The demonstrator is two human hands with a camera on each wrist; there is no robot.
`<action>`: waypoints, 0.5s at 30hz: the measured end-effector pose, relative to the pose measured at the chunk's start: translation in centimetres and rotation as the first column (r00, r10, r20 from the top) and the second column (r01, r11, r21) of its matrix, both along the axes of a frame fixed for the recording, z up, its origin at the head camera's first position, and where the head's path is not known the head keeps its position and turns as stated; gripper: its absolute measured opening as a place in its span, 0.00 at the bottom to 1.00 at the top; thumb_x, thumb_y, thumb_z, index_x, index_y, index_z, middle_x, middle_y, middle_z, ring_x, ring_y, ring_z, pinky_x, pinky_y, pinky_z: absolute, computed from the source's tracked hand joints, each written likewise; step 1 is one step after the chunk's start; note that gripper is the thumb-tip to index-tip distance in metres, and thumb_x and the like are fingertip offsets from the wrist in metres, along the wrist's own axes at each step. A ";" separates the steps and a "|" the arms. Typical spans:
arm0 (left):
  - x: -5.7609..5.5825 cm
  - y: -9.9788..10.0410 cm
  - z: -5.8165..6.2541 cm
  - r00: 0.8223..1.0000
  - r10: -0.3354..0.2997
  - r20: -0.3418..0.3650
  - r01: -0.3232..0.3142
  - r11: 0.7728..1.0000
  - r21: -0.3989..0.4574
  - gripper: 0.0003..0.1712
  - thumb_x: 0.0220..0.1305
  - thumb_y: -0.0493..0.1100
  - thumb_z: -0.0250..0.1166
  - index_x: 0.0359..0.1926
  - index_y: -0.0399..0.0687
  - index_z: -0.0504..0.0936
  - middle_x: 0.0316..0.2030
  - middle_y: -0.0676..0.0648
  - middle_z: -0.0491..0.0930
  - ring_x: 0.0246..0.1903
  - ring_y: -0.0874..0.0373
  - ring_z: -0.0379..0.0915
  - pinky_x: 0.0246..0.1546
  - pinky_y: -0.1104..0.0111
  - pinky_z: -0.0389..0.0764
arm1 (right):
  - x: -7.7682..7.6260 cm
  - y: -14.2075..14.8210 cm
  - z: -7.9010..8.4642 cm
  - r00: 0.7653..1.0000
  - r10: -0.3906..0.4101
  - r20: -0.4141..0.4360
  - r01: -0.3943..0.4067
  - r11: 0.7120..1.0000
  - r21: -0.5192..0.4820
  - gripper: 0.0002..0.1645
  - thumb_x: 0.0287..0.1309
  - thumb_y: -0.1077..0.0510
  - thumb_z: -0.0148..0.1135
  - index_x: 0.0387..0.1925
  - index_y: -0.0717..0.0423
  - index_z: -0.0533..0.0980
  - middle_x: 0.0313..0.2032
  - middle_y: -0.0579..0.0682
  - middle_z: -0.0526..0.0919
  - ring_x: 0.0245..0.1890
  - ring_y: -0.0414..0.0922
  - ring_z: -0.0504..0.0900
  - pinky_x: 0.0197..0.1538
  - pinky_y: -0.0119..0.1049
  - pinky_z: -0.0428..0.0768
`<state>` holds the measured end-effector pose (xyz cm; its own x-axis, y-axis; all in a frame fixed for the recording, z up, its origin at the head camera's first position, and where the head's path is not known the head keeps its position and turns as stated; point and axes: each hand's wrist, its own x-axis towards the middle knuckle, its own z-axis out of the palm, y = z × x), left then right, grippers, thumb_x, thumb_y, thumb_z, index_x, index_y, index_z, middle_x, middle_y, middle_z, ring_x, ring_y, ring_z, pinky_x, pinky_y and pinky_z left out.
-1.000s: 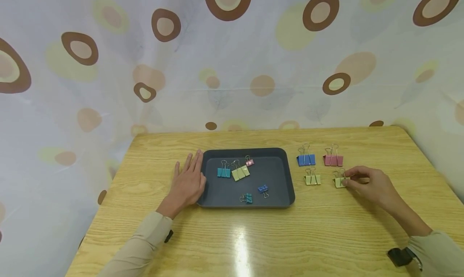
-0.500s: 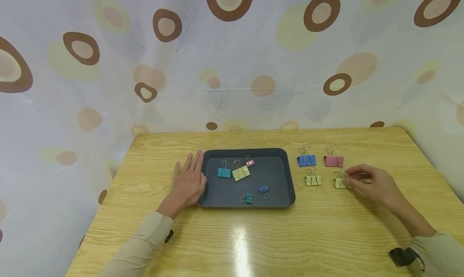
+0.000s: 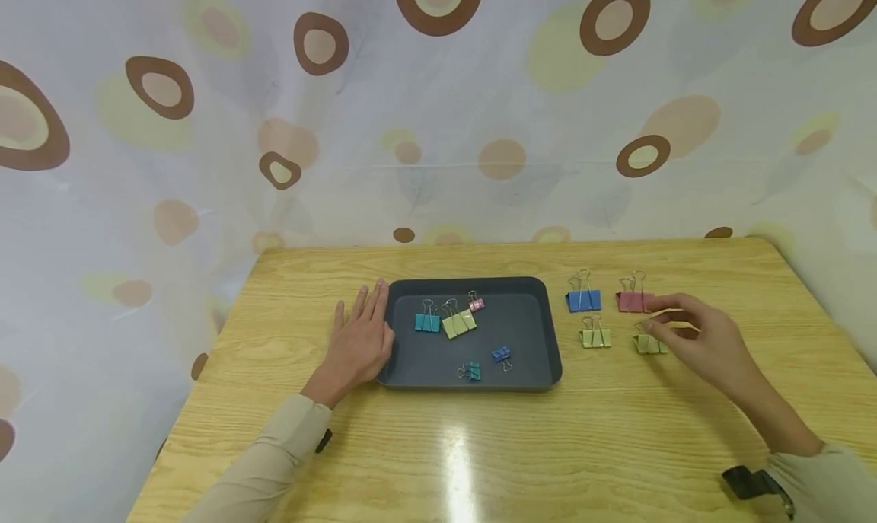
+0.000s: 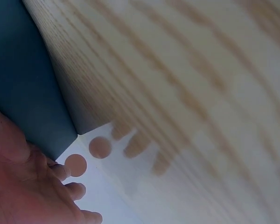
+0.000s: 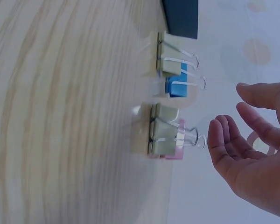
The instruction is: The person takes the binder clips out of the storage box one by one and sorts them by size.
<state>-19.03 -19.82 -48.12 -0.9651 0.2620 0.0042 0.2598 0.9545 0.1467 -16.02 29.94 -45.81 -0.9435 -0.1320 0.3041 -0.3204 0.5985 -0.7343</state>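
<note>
My left hand [image 3: 358, 349] lies against the left side of a dark grey tray [image 3: 418, 371], its fingers straight. In the left wrist view, part of that palm shows beside the tray wall [image 4: 25, 88]. Over the near right pale green binder clip [image 3: 652, 345] hovers my right hand [image 3: 709, 348], partly covering it in the head view. The right wrist view shows a gap between the loosely bent fingers and this clip [image 5: 164, 133], which stands upright on the table. A pink binder clip [image 3: 633, 302] stands just behind it.
Left of that pair stand a blue binder clip [image 3: 584, 301] and another pale green binder clip [image 3: 596, 338]. Inside the tray lie several clips: a teal one [image 3: 428, 323], a pale green one [image 3: 459, 324], and smaller ones. A patterned curtain [image 3: 438, 127] hangs behind the wooden table [image 3: 384, 447].
My right hand has let go of the near right pale green binder clip and risen slightly off it. My left hand stays at the tray. The head view has shifted a little.
</note>
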 end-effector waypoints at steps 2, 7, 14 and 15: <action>0.0 0.0 0.0 1.000 0.002 0.011 -0.002 1.000 -0.005 0.38 0.80 0.46 0.39 0.83 0.42 0.38 0.82 0.45 0.39 0.80 0.45 0.36 0.74 0.37 0.41 | 0.1 -0.7 0.2 1.000 0.009 0.005 -0.009 1.000 -0.014 0.16 0.63 0.66 0.69 0.52 0.66 0.79 0.44 0.34 0.81 0.42 0.23 0.79 0.42 0.16 0.78; -0.1 0.0 0.1 1.000 0.003 0.022 -0.003 1.000 -0.001 0.38 0.80 0.46 0.39 0.83 0.42 0.37 0.82 0.46 0.38 0.80 0.45 0.35 0.74 0.38 0.40 | 0.5 -2.7 1.0 0.999 0.053 0.010 -0.052 0.996 -0.076 0.16 0.65 0.66 0.68 0.53 0.61 0.80 0.50 0.36 0.83 0.45 0.28 0.81 0.42 0.19 0.80; 0.0 0.0 0.1 1.000 0.007 0.006 -0.007 1.000 -0.002 0.38 0.80 0.45 0.40 0.83 0.41 0.39 0.82 0.45 0.40 0.80 0.44 0.37 0.74 0.37 0.42 | 0.5 -5.6 1.5 0.988 0.153 -0.021 -0.154 0.978 -0.144 0.15 0.65 0.69 0.65 0.53 0.65 0.79 0.49 0.52 0.82 0.47 0.32 0.82 0.45 0.23 0.81; 0.0 0.0 0.1 1.000 0.007 0.005 -0.007 1.000 -0.003 0.38 0.80 0.45 0.40 0.83 0.41 0.39 0.82 0.45 0.40 0.80 0.44 0.37 0.74 0.37 0.42 | 0.5 -6.0 1.4 0.986 0.168 -0.019 -0.169 0.973 -0.154 0.14 0.65 0.69 0.65 0.52 0.65 0.79 0.48 0.52 0.82 0.47 0.33 0.82 0.45 0.24 0.82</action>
